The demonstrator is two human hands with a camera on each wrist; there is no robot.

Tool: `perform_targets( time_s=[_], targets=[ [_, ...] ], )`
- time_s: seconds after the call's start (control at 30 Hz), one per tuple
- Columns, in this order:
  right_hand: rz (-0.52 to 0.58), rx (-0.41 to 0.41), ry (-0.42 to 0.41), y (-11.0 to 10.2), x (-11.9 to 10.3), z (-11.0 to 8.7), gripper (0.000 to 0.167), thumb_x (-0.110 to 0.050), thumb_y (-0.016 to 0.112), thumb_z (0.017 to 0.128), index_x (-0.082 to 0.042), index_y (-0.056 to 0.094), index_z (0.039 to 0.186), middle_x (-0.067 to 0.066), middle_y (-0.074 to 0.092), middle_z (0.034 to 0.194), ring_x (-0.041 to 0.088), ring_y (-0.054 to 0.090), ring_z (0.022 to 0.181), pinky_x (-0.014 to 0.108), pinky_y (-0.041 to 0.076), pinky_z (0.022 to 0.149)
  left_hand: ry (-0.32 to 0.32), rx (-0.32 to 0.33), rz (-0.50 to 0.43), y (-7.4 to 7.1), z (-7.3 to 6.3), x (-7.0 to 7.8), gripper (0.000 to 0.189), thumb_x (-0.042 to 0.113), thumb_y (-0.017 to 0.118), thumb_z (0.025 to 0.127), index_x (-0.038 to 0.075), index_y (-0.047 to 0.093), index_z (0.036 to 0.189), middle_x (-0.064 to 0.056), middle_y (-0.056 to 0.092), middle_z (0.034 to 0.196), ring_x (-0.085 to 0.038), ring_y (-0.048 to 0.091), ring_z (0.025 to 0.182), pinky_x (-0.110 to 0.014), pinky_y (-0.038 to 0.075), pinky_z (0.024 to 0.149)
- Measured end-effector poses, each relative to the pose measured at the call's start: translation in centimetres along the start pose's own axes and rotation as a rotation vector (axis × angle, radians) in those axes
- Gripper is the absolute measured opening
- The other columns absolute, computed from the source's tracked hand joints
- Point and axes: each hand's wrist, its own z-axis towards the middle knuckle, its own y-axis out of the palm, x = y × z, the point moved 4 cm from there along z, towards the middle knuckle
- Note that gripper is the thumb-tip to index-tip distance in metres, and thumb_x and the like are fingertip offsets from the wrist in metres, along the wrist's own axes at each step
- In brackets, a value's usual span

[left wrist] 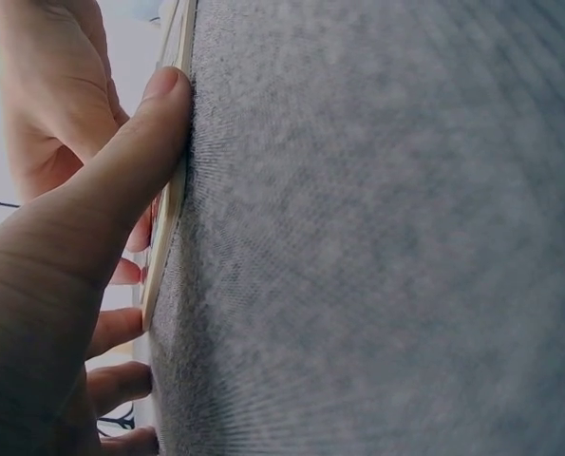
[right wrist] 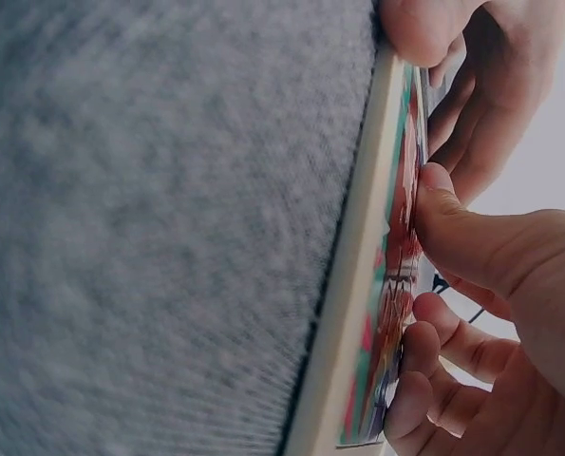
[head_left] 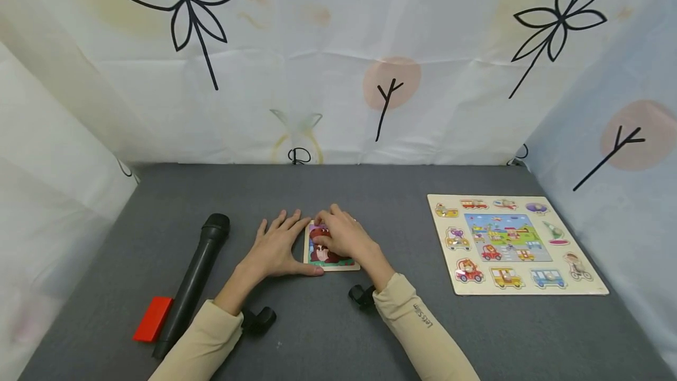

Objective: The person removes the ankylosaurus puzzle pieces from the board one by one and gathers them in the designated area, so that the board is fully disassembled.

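The small wooden picture puzzle board, pale-edged with a red and green picture on its face, lies flat on the grey felt-covered table, just in front of the person and between the two hands. The left hand lies spread and flat beside the board's left edge, its thumb pressed along the near rim; the fingers are straight and grip nothing. The right hand rests on top of the board with curled fingers, and its fingertips press on the picture; whether they pinch a loose piece or only push it down I cannot tell.

The board looks thin, stiff and light, and the right wrist view shows a plain plywood edge. On felt it should not slide much, yet a light board will shift under a sideways push, so a steadying hand at the rim seems wise. Lying so flat, it offers little to grab from above; the best hold would probably be the edges, a thumb under one rim. Inset pieces could drop out if it is tilted.

Elsewhere on the table: a black microphone, a red rectangular block near its lower end, and a larger wooden vehicle puzzle board well apart to the right.
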Motion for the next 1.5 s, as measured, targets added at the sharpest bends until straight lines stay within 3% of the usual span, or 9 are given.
perform_targets(
  time_s=[0.4,0.73,0.93,1.07,1.2,1.5],
  targets=[
    [0.017,0.063,-0.106,-0.44,-0.33,-0.03,0.031,-0.020,0.074,0.095,-0.003,0.069,0.121,0.011,0.065,0.117,0.026,0.065,0.100,0.042,0.055,0.090,0.009,0.006,-0.003,-0.12,0.00,0.05,0.116,0.075,0.081,0.068,0.017,0.038,0.159,-0.018,0.031,0.167,-0.048,0.022,0.156,-0.078,0.015,0.118],
    [0.032,0.068,-0.117,-0.42,-0.25,0.28,0.029,-0.017,0.075,0.094,-0.003,0.071,0.119,0.012,0.069,0.120,0.028,0.067,0.105,0.042,0.057,0.091,0.011,0.012,-0.001,0.04,-0.10,0.01,0.116,0.076,0.080,0.068,0.017,0.038,0.159,-0.017,0.032,0.167,-0.047,0.023,0.156,-0.078,0.015,0.118],
    [0.043,0.063,-0.126,-0.44,-0.37,0.16,0.038,-0.015,0.075,0.094,-0.003,0.068,0.129,0.014,0.068,0.125,0.029,0.067,0.109,0.043,0.057,0.093,0.017,0.015,0.001,0.04,-0.09,0.03,0.117,0.076,0.080,0.068,0.018,0.037,0.160,-0.017,0.032,0.167,-0.047,0.024,0.156,-0.078,0.016,0.118],
    [0.018,0.030,-0.116,-0.43,-0.33,-0.03,0.040,-0.015,0.072,0.097,-0.005,0.067,0.135,0.011,0.066,0.121,0.022,0.063,0.096,0.035,0.054,0.082,0.020,0.019,0.003,0.08,-0.09,0.01,0.117,0.075,0.080,0.068,0.018,0.037,0.160,-0.017,0.032,0.167,-0.047,0.024,0.155,-0.078,0.016,0.117],
    [0.009,0.008,-0.118,-0.49,-0.29,-0.18,0.039,-0.010,0.067,0.098,-0.006,0.065,0.137,0.010,0.062,0.114,0.015,0.051,0.079,0.026,0.042,0.066,0.020,0.020,0.000,0.05,-0.10,0.00,0.116,0.075,0.080,0.068,0.017,0.038,0.159,-0.017,0.032,0.167,-0.047,0.024,0.156,-0.078,0.016,0.117],
    [0.012,0.023,-0.139,-0.48,-0.26,-0.30,0.037,-0.010,0.063,0.101,-0.006,0.064,0.138,0.011,0.063,0.115,0.015,0.054,0.082,0.026,0.043,0.070,0.025,0.025,0.007,-0.09,-0.09,-0.02,0.115,0.073,0.082,0.068,0.017,0.038,0.159,-0.018,0.032,0.167,-0.048,0.024,0.155,-0.078,0.017,0.117]
  ],
)
